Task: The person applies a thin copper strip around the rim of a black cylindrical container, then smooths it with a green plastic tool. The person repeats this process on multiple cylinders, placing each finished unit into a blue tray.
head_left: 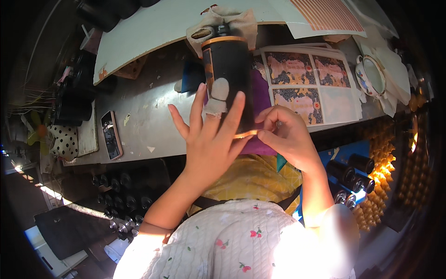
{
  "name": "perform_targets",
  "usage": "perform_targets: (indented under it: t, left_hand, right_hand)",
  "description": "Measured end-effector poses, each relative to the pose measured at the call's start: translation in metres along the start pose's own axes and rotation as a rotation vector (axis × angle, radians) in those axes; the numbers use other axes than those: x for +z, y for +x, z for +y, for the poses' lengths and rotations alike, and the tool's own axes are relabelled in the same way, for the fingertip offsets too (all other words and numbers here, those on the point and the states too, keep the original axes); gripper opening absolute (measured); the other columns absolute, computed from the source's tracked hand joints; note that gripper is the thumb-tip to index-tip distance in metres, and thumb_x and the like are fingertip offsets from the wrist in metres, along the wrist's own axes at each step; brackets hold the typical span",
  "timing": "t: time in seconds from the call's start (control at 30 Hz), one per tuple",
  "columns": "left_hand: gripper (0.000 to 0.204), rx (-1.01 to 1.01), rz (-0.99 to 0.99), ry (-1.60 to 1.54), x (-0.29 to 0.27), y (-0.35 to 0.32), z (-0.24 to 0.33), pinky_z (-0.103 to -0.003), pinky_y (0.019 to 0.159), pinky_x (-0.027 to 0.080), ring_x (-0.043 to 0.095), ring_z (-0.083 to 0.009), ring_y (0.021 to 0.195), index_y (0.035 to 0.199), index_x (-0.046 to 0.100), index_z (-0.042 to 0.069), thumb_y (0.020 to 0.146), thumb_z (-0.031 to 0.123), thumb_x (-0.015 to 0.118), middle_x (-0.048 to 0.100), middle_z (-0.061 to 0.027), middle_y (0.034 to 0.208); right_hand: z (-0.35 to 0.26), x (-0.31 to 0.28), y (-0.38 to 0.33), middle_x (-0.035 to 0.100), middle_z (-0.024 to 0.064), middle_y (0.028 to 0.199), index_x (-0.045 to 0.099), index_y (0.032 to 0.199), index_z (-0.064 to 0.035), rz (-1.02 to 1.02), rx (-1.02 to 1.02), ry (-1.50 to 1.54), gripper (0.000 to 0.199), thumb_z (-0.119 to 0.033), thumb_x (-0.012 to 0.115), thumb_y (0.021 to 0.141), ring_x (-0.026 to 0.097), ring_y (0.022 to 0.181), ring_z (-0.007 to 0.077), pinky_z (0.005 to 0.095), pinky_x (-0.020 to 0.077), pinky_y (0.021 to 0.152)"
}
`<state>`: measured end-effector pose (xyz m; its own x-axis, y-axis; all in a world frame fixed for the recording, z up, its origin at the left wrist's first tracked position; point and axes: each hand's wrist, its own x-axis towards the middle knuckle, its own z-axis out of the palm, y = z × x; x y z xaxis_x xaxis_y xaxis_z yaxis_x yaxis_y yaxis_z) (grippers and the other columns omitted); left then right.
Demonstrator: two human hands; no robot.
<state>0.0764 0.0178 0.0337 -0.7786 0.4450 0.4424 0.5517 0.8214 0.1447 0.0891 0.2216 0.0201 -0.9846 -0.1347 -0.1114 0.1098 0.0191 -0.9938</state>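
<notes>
A black cylinder (236, 76) lies lengthwise in front of me on a purple cloth (261, 93), with gold trim round its far end. A white cloth (246, 29) is bunched around a support at that far end. My left hand (204, 146) rests against the cylinder's near left part, fingers spread and its thumb by the near rim. One of its fingers wears a white fabric cover (219, 90). At the near rim, my right hand (291, 139) pinches a thin gold strip (246, 134) between thumb and fingertip; part of the strip is hidden by the fingers.
On the metal table lies a phone (111, 135) at left. Printed decal sheets (292, 74) and an enamel cup (371, 76) are at right. A white board (153, 35) spans the back. Several black cylinders (341, 172) and yellow egg trays (378, 186) stand low at right.
</notes>
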Motion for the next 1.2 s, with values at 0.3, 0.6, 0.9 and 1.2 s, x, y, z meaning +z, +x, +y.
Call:
perform_targets:
  t: [0.3,0.6,0.9,1.2]
  left_hand:
    - [0.099,-0.037,0.005,-0.122,0.010,-0.005,-0.031,-0.072,0.117,-0.002,0.055,-0.0233,0.077,0.152,0.044,0.003,0.074,0.052,0.081,0.051,-0.0037,0.080]
    - [0.099,-0.065,0.049,-0.560,0.036,-0.019,-0.050,-0.064,0.120,0.011,0.063,-0.0284,0.082,0.154,0.032,-0.005,0.078,0.035,0.083,0.064,-0.0103,0.091]
    - [0.108,-0.161,-0.109,-0.552,0.020,-0.086,-0.017,-0.068,0.118,0.007,0.060,-0.0330,0.109,0.156,0.018,-0.009,0.081,0.037,0.081,0.059,-0.0189,0.124]
    - [0.111,0.075,-0.025,-0.183,0.022,-0.075,0.006,-0.080,0.108,-0.004,0.015,-0.0564,0.148,0.159,0.018,0.000,0.081,0.049,0.079,0.035,-0.0213,0.157]
  right_hand:
    - [-0.016,-0.003,0.000,0.061,-0.0006,0.087,0.060,0.086,-0.0029,-0.004,0.052,-0.072,0.013,-0.007,0.072,0.086,0.052,0.075,0.0067,0.0235,0.0404,0.063]
    - [-0.021,0.004,-0.003,0.063,0.0002,0.095,0.059,0.086,-0.0034,0.027,0.065,-0.052,0.012,-0.007,0.071,0.086,0.052,0.079,0.0064,0.0230,0.0404,0.066]
    - [-0.014,0.003,-0.008,0.067,0.0021,0.104,0.059,0.086,-0.0056,0.054,0.093,0.003,0.012,-0.008,0.071,0.086,0.055,0.083,0.0058,0.0218,0.0396,0.069]
    - [-0.010,0.001,-0.009,0.067,0.0026,0.105,0.060,0.087,-0.0039,0.051,0.057,0.036,0.010,-0.008,0.068,0.090,0.055,0.082,0.0053,0.0212,0.0402,0.067]
